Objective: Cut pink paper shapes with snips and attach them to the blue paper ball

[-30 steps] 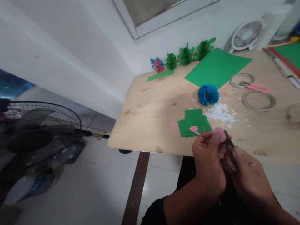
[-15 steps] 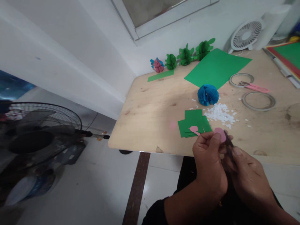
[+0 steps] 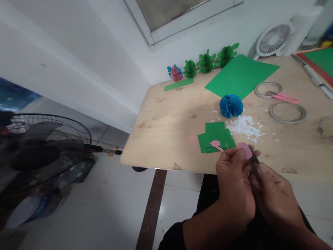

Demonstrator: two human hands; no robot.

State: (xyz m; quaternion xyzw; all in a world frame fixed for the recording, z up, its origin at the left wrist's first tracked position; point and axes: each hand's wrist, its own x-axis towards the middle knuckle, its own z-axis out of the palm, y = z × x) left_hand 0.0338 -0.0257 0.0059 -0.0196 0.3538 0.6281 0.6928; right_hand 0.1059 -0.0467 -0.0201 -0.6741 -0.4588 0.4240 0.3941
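My left hand (image 3: 234,184) pinches a small round piece of pink paper (image 3: 244,150) at the near edge of the wooden table (image 3: 169,121). Close against it, my right hand (image 3: 275,198) grips dark scissors (image 3: 253,160) whose blades meet the pink paper. Just beyond the hands lies a stack of small green paper pieces (image 3: 215,137) with a pink cut-out (image 3: 215,143) on top. A blue paper ball (image 3: 231,105) sits behind a scatter of white paper scraps (image 3: 244,126).
A large green sheet (image 3: 240,74), green paper ornaments (image 3: 206,62), a pink and blue ornament (image 3: 175,73), two tape rings (image 3: 287,111), pink scissors (image 3: 283,97) and a small white fan (image 3: 273,38) lie farther back. A black floor fan (image 3: 39,149) stands left.
Both hands have shifted slightly to the right and nearer me, still working on the pink paper. Nothing else on the table has moved.
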